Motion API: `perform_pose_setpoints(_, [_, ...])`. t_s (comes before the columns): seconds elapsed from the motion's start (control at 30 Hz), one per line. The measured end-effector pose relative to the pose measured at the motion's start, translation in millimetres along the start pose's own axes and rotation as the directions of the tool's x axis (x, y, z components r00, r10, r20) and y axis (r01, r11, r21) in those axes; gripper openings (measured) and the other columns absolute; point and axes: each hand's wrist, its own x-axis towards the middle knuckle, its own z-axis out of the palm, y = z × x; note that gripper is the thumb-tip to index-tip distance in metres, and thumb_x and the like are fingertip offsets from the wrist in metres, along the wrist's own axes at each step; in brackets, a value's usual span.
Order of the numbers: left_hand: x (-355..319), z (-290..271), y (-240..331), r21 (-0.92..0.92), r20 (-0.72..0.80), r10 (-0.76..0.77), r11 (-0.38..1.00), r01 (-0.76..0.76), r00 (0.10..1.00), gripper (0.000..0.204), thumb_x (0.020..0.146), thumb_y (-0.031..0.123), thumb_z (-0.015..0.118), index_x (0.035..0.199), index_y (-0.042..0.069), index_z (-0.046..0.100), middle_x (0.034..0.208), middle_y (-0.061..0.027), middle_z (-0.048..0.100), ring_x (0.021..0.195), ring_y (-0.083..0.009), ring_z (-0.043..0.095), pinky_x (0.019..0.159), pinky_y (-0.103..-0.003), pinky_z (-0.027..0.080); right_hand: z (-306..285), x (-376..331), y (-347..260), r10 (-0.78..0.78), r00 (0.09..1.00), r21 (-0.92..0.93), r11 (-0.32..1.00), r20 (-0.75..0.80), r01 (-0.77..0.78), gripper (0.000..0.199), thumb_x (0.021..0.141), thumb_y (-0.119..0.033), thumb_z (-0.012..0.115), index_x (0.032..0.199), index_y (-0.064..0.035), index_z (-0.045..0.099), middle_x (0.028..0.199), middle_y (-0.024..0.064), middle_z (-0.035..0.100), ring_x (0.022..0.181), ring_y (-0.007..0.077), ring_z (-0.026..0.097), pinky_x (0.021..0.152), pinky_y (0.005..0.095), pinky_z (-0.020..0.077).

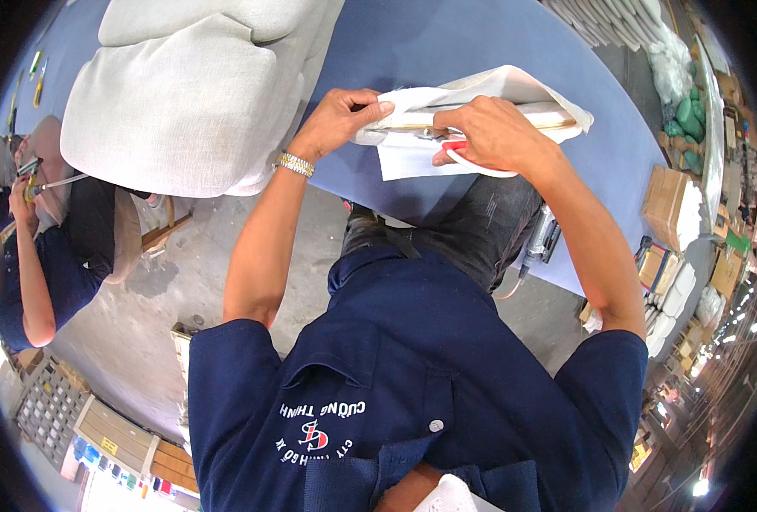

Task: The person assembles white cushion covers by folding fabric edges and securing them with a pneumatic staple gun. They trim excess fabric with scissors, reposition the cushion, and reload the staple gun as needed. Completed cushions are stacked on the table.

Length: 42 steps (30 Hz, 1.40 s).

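Note:
At the near edge of the blue table, a light fabric-covered piece (523, 85) lies with a narrow wooden-looking edge showing along its open side. My left hand (340, 124) pinches the fabric at its left end between thumb and fingers. My right hand (498, 135) is closed around scissors with red and white handles (455, 153), held against the middle of that open side. Their blades are mostly hidden by my fingers and the cloth. A white flap (408, 164) hangs below the piece, between my hands.
Grey upholstered cushions (174, 102) are stacked on the blue table (378, 43) to the left. A staple gun (542, 237) sits by my right thigh. At far left, a co-worker (63, 264) holds an air tool. Cardboard boxes (667, 205) and plastic-wrapped goods stand on the right.

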Motion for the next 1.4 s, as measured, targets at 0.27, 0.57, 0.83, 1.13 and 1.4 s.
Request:
perform_pose_setpoints(0.27, [3, 2, -8, -0.117, -0.077, -0.002, 0.993, -0.007, 0.997, 0.037, 0.096, 0.039, 0.074, 0.099, 0.003, 0.08, 0.08, -0.0003, 0.07, 0.076, -0.0072, 0.058, 0.069, -0.026, 0.048, 6, -78, 47, 0.06, 0.894, 0.167, 0.986, -0.443, 0.016, 0.057, 0.077, -0.04, 0.088, 0.121, -0.0095, 0.072, 0.115, 0.0121, 0.075, 0.106, 0.0317, 0.07, 0.087, 0.0432, 0.054])
perform_pose_setpoints(0.57, [0, 7, 2, -0.092, -0.148, -0.006, 0.996, -0.008, 0.989, 0.039, 0.102, 0.037, 0.067, 0.107, 0.0, 0.078, 0.093, -0.0025, 0.075, 0.087, -0.007, 0.064, 0.079, -0.025, 0.05, 140, -229, 167, 0.804, 0.247, 0.551, 0.56, -0.541, -0.619, 0.055, 0.086, -0.04, 0.082, 0.126, -0.0046, 0.07, 0.108, 0.0183, 0.075, 0.095, 0.0326, 0.073, 0.086, 0.0416, 0.0547])
perform_pose_setpoints(0.83, [-7, 8, -17, -0.178, -0.245, -0.065, 0.984, 0.021, 0.967, 0.046, 0.105, 0.04, 0.061, 0.117, -0.002, 0.075, 0.098, -0.0035, 0.075, 0.092, -0.0086, 0.062, 0.083, -0.027, 0.05, 278, -268, 255, 0.93, 0.218, 0.636, 0.362, -0.296, -0.682, 0.051, 0.088, -0.039, 0.078, 0.13, -0.0128, 0.068, 0.111, 0.0164, 0.076, 0.104, 0.0345, 0.072, 0.089, 0.0433, 0.0536])
perform_pose_setpoints(1.13, [-30, 18, -11, 0.209, -0.228, 0.125, 0.975, -0.076, 0.966, 0.075, 0.09, 0.033, 0.081, 0.148, -0.003, 0.05, 0.14, -0.0197, 0.063, 0.129, -0.0263, 0.061, 0.111, -0.037, 0.045, 196, -194, 240, 0.811, 0.282, 0.639, 0.58, -0.513, -0.506, 0.037, 0.097, -0.025, 0.07, 0.13, -0.007, 0.069, 0.12, 0.0147, 0.074, 0.108, 0.0261, 0.071, 0.094, 0.0376, 0.0541])
perform_pose_setpoints(1.4, [-32, 13, 1, 0.154, -0.17, 0.071, 0.987, -0.045, 0.983, 0.074, 0.091, 0.032, 0.081, 0.15, 0.0, 0.049, 0.137, -0.0179, 0.064, 0.124, -0.0229, 0.061, 0.106, -0.037, 0.048, 63, 4, -19, 0.271, 0.686, 0.62, 0.712, -0.675, 0.329, 0.027, 0.09, -0.019, 0.077, 0.114, -0.0089, 0.074, 0.106, 0.009, 0.073, 0.08, 0.0224, 0.07, 0.071, 0.0338, 0.0561])
